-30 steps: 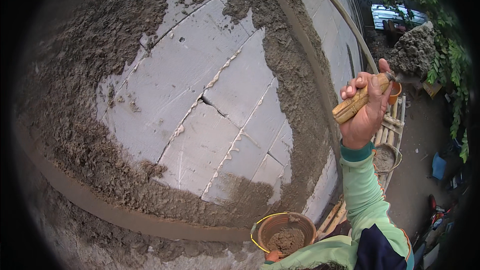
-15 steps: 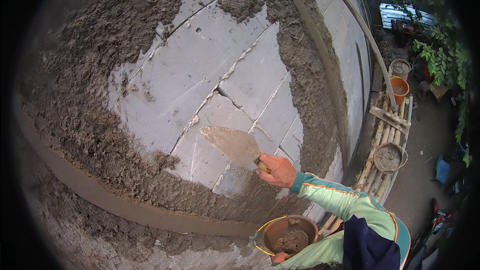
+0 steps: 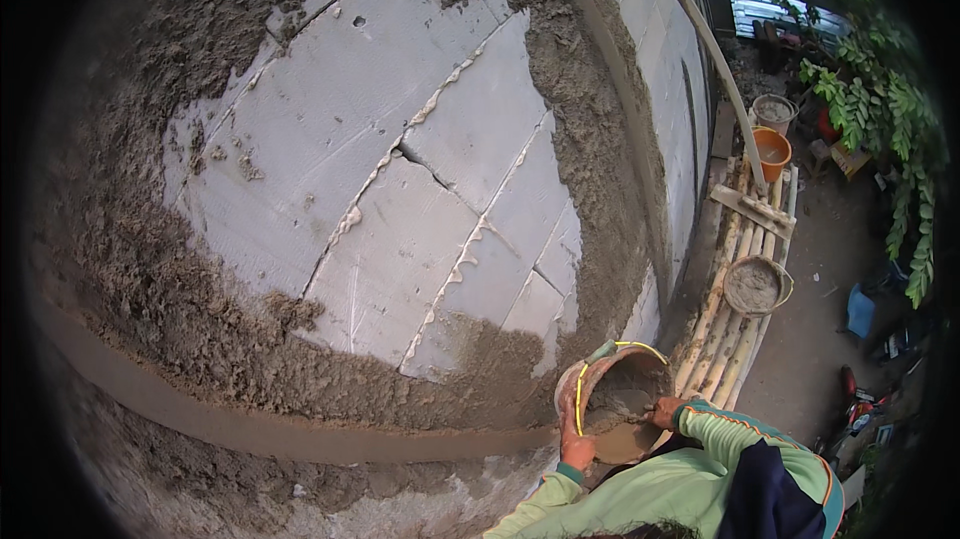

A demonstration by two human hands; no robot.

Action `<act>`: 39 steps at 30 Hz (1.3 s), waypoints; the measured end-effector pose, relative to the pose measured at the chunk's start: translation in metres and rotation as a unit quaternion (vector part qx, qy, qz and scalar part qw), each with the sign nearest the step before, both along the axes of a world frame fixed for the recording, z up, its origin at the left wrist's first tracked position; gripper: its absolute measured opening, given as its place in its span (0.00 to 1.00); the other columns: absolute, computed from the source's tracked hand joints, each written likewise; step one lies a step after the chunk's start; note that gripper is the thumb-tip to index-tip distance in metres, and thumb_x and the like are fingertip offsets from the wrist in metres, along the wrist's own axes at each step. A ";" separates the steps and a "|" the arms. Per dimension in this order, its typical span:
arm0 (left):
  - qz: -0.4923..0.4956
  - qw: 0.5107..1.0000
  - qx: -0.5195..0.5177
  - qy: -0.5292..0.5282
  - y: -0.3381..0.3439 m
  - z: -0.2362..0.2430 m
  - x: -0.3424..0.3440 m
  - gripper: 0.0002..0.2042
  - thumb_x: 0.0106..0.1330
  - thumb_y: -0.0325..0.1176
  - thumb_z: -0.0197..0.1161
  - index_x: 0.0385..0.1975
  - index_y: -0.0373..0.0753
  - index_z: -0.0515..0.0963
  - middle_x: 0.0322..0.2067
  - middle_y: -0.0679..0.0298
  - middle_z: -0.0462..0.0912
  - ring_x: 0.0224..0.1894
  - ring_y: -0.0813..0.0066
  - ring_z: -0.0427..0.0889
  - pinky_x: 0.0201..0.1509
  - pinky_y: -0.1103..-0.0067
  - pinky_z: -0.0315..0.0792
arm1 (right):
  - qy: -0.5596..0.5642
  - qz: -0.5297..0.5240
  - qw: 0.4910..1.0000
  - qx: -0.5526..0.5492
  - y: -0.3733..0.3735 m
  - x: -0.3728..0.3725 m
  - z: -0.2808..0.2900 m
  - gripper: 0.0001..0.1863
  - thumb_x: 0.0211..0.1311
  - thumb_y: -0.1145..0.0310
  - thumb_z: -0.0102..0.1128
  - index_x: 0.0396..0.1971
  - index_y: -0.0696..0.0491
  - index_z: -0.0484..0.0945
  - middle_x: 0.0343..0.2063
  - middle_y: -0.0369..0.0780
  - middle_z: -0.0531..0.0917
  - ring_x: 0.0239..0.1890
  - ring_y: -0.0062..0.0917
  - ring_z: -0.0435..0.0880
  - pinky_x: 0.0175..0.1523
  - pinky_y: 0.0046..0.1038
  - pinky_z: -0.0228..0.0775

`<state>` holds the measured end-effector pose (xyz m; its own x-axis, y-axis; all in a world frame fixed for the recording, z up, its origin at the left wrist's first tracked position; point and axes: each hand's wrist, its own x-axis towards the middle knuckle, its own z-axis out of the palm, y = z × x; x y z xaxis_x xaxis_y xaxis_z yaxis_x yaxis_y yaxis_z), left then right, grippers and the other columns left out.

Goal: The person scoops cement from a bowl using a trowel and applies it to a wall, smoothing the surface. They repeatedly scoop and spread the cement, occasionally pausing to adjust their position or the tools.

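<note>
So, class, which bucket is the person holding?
The yellow-handled bucket, lowest in view: the left hand grips its side, while the right hand is inside its rim. The orange bucket and other buckets stand farther off, untouched.

Grey ground (image 3: 805, 344), leafy green branches (image 3: 885, 124) alongside

One block wall (image 3: 300, 179) in front of me

I count four buckets: one brown bucket (image 3: 568, 389) at 5 o'clock, one mortar-filled bucket (image 3: 757, 312) just past 3, one orange bucket (image 3: 768, 170) between 2 and 3, one pale bucket (image 3: 777, 125) at 2. My left hand (image 3: 577, 449) at 5 and right hand (image 3: 664, 411) between 4 and 5 make two. One long pole (image 3: 716, 45) at 2, one cross plank (image 3: 753, 211) near 3, one blue object (image 3: 860, 311) just past 3; the bamboo poles (image 3: 722, 339) near 4 overlap too much for me to number
</note>
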<state>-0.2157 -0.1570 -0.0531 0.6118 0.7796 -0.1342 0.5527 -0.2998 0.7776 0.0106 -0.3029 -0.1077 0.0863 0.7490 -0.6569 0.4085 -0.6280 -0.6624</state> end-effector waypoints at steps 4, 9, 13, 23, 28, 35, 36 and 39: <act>0.043 0.992 -0.112 -0.032 0.002 -0.032 0.014 0.43 0.48 0.19 0.67 0.69 0.33 0.58 0.55 0.47 0.72 0.57 0.53 0.72 0.61 0.69 0.66 | 0.211 -0.147 0.965 -0.055 -0.003 -0.029 0.045 0.23 0.71 0.47 0.54 0.32 0.54 0.81 0.17 0.33 0.76 0.17 0.22 0.74 0.22 0.29 0.67; 0.098 0.971 -0.169 -0.137 0.017 -0.047 0.019 0.30 0.51 0.19 0.64 0.59 0.34 0.66 0.31 0.57 0.77 0.27 0.68 0.77 0.27 0.70 0.72 | 0.304 -0.132 0.942 -0.055 -0.025 0.007 0.050 0.25 0.70 0.44 0.55 0.32 0.55 0.80 0.18 0.33 0.75 0.17 0.19 0.72 0.21 0.26 0.67; 0.248 0.877 -0.411 0.000 0.035 -0.056 0.000 0.21 0.53 0.23 0.66 0.46 0.37 0.67 0.35 0.51 0.77 0.22 0.67 0.77 0.20 0.66 0.68 | 0.419 -0.223 0.878 -0.063 -0.018 0.009 0.070 0.14 0.70 0.57 0.59 0.33 0.54 0.78 0.17 0.33 0.73 0.15 0.18 0.71 0.20 0.24 0.66; 0.426 0.787 -0.444 -0.054 0.004 -0.044 -0.060 0.19 0.61 0.19 0.54 0.52 0.35 0.63 0.47 0.42 0.73 0.45 0.40 0.80 0.48 0.39 0.76 | 0.572 -0.363 0.480 0.558 0.071 0.087 0.315 0.22 0.73 0.64 0.51 0.61 0.58 0.64 0.34 0.37 0.75 0.26 0.19 0.77 0.27 0.23 0.76; 0.394 0.805 -0.418 0.148 -0.003 -0.024 -0.091 0.13 0.63 0.22 0.52 0.47 0.39 0.69 0.38 0.45 0.77 0.39 0.46 0.83 0.42 0.44 0.78 | 0.291 -0.438 0.297 0.797 0.113 0.134 0.401 0.24 0.74 0.66 0.51 0.64 0.55 0.60 0.35 0.37 0.75 0.27 0.17 0.77 0.29 0.23 0.75; -0.168 0.923 0.074 0.340 0.014 -0.156 -0.205 0.13 0.53 0.39 0.65 0.38 0.45 0.84 0.34 0.59 0.87 0.37 0.59 0.85 0.41 0.59 0.72 | 0.029 -0.601 0.229 0.766 0.217 0.205 0.464 0.20 0.69 0.72 0.53 0.59 0.52 0.64 0.32 0.39 0.76 0.27 0.24 0.77 0.34 0.31 0.75; -0.188 0.918 0.066 0.343 0.015 -0.153 -0.195 0.13 0.53 0.38 0.66 0.37 0.44 0.83 0.35 0.58 0.86 0.39 0.58 0.85 0.44 0.60 0.73 | 0.032 -0.590 0.350 0.727 0.234 0.204 0.457 0.20 0.66 0.71 0.54 0.57 0.54 0.65 0.32 0.42 0.78 0.27 0.31 0.80 0.35 0.36 0.75; -0.214 0.906 0.062 0.360 0.000 -0.102 -0.191 0.12 0.53 0.38 0.70 0.35 0.41 0.82 0.37 0.56 0.85 0.44 0.56 0.84 0.51 0.64 0.75 | -0.049 -0.176 0.756 0.628 0.228 0.069 0.333 0.21 0.59 0.64 0.56 0.52 0.49 0.69 0.30 0.52 0.79 0.36 0.52 0.81 0.40 0.48 0.71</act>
<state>-0.4066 -0.1574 -0.1552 0.6499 0.5281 -0.5465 0.7158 -0.6670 0.2067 0.0795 -0.0745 0.2258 0.4284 0.6960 0.5763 0.4481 0.3902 -0.8043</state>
